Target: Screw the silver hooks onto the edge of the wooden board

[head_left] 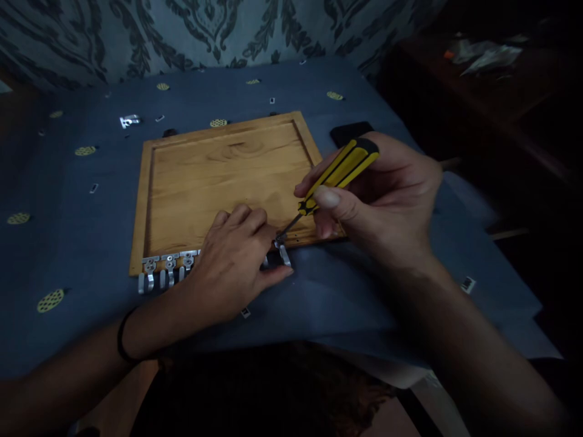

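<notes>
A wooden tray-like board [218, 176] lies on a blue cloth. Along its near edge sit several metal hooks [168, 267]. My right hand [387, 194] is closed round a yellow and black screwdriver [339, 173]; its tip points down at a metal hook [282, 250] on the board's near edge. My left hand [232, 267] rests over that edge with its fingers curled, pinching and steadying the same hook beside the screwdriver tip. A black band circles my left wrist.
The blue cloth [68, 243] has yellow dotted spots and small scattered parts. A loose metal bracket [130, 121] lies at the back left. A dark phone-like object [350, 132] sits right of the board. Patterned fabric rises behind; dark furniture stands right.
</notes>
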